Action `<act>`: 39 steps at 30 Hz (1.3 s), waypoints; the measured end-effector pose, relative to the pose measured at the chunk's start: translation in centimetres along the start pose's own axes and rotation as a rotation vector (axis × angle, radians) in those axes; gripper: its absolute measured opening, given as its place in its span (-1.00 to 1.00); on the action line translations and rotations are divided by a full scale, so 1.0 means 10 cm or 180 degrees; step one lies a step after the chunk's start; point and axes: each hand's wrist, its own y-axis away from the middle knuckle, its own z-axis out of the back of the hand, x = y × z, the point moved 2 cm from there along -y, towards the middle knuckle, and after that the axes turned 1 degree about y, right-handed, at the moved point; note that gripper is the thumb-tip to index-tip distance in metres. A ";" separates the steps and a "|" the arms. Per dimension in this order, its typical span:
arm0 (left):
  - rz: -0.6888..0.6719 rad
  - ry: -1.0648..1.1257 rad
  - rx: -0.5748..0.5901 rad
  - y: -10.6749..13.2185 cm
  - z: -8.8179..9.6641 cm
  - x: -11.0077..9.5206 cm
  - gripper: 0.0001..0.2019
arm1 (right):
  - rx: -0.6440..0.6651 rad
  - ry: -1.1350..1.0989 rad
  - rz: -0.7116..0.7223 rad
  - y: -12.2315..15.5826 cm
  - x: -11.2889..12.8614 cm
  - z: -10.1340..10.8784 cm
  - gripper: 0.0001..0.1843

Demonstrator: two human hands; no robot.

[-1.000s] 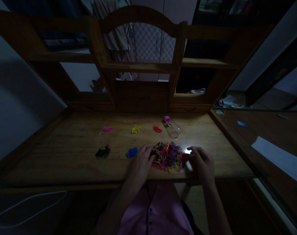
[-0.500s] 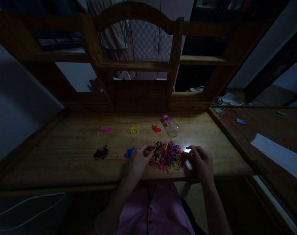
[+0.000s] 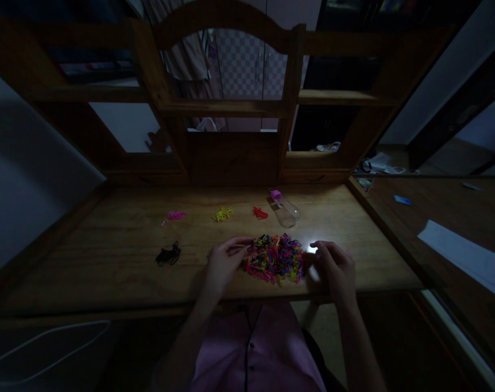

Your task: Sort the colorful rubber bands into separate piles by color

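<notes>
A mixed heap of small colourful rubber bands point(image 3: 277, 258) lies near the desk's front edge. At its left side is my left hand point(image 3: 226, 264), thumb and forefinger pinched on what looks like a black rubber band point(image 3: 249, 246). My right hand point(image 3: 335, 267) rests just right of the heap, fingers loosely curled and slightly apart, with nothing visible in them. Separate small piles lie beyond and to the left: black bands point(image 3: 168, 254), pink bands point(image 3: 176, 215), yellow bands point(image 3: 223, 214) and red bands point(image 3: 259, 213). The blue pile is almost wholly hidden behind my left hand.
A clear bottle with a pink cap point(image 3: 286, 209) lies on the wooden desk point(image 3: 109, 261) behind the heap. An open wooden shelf frame point(image 3: 231, 109) rises along the back. To the right, a lower brown surface holds a white paper sheet point(image 3: 463, 256) and a small blue card point(image 3: 402, 200).
My left hand has shifted left, drawing a dark strand at the heap's left edge and covering the blue pile. My right hand has stayed nearly still.
</notes>
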 end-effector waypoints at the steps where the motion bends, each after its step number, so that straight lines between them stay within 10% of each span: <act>1: 0.0017 0.0018 0.0022 0.00 0.00 0.02 -0.75 | -0.0013 0.0067 0.0034 0.02 0.04 -0.02 -0.72; 12: -0.0211 0.0028 0.0117 0.07 -0.11 -0.05 -0.78 | 0.0798 0.0027 0.1382 0.30 0.81 -0.62 -0.74; 25: 0.0111 0.0423 0.0087 0.02 -0.11 0.05 -0.69 | 0.0669 -0.0987 -0.0027 0.14 0.64 -0.58 -0.82; 39: -0.0189 -0.0069 0.0721 0.13 -0.24 -0.09 -0.76 | 0.0774 -0.0591 0.0445 0.17 0.66 -0.58 -0.88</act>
